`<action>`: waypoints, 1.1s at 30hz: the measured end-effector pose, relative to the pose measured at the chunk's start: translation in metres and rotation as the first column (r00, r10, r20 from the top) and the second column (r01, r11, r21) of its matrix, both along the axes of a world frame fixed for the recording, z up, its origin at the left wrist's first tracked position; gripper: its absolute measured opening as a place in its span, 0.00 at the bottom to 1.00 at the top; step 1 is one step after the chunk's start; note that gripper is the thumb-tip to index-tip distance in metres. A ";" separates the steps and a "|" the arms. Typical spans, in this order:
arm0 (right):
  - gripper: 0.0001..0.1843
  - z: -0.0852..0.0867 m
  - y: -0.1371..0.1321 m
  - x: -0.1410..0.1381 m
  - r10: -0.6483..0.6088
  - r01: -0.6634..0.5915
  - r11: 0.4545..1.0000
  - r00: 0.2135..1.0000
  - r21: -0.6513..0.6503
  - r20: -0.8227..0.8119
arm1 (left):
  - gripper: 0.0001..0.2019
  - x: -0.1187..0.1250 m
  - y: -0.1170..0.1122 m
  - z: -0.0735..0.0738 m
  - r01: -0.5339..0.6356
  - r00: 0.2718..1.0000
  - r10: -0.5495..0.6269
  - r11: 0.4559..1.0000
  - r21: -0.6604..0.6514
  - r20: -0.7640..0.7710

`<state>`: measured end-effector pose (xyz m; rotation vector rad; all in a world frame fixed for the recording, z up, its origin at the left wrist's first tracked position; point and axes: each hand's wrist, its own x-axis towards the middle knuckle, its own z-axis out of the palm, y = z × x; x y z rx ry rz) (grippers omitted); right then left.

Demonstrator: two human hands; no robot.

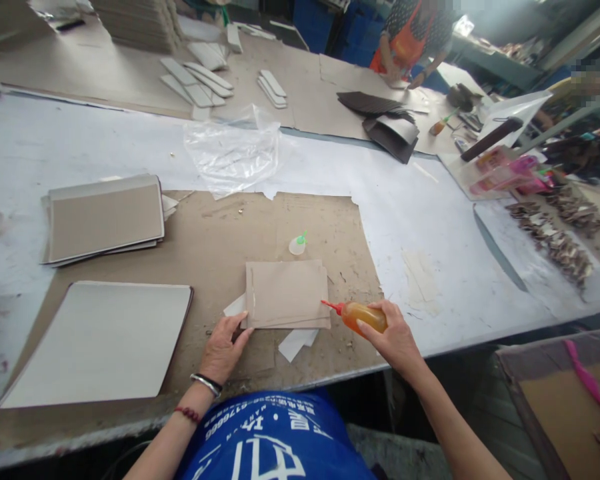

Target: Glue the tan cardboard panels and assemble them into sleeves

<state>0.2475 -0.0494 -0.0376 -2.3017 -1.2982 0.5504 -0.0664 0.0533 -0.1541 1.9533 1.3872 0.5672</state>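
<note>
In my right hand (393,333) is a squeeze bottle (364,319) of amber liquid, gripped round its body. Its red nozzle points left and its tip meets the right edge of a tan rectangular board (287,293). A pale wet-looking line runs down the board's left side. My left hand (229,343) rests at the board's lower left corner, thumb and fingers on its edge; whether it pinches the board is hard to make out. Paper scraps (295,343) stick out from under the board. Just beyond it stands a small clear bottle (297,245) with a green nozzle.
To the left lie a stack of tan panels (107,217) and a large pale panel (105,340). A clear plastic bag (233,153) lies farther back. Dark folded pieces (390,123) and white strips (195,83) are on the far table, where a person in an orange apron (405,47) works.
</note>
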 end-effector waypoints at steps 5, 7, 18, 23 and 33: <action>0.15 0.008 -0.021 -0.009 0.004 -0.007 0.999 0.998 -0.052 -0.055 | 0.16 0.000 0.002 0.000 0.008 1.000 -0.007 1.000 -0.018 0.018; 0.15 0.007 -0.018 -0.011 -0.011 0.010 1.000 0.999 -0.028 -0.046 | 0.16 0.000 0.003 0.000 0.013 1.000 -0.012 1.000 -0.024 0.020; 0.15 -0.015 0.009 -0.012 -0.054 0.050 0.997 0.997 0.065 0.061 | 0.15 -0.001 0.005 0.000 0.029 0.999 -0.030 0.999 -0.043 -0.011; 0.15 -0.005 -0.008 -0.013 -0.066 0.067 0.998 0.998 0.017 -0.017 | 0.15 0.001 0.005 0.003 0.005 1.000 -0.004 0.997 -0.071 0.008; 0.15 -0.015 -0.006 -0.007 -0.084 0.084 0.995 0.996 0.059 0.004 | 0.17 0.003 0.006 0.009 -0.014 1.000 0.013 0.984 -0.180 -0.010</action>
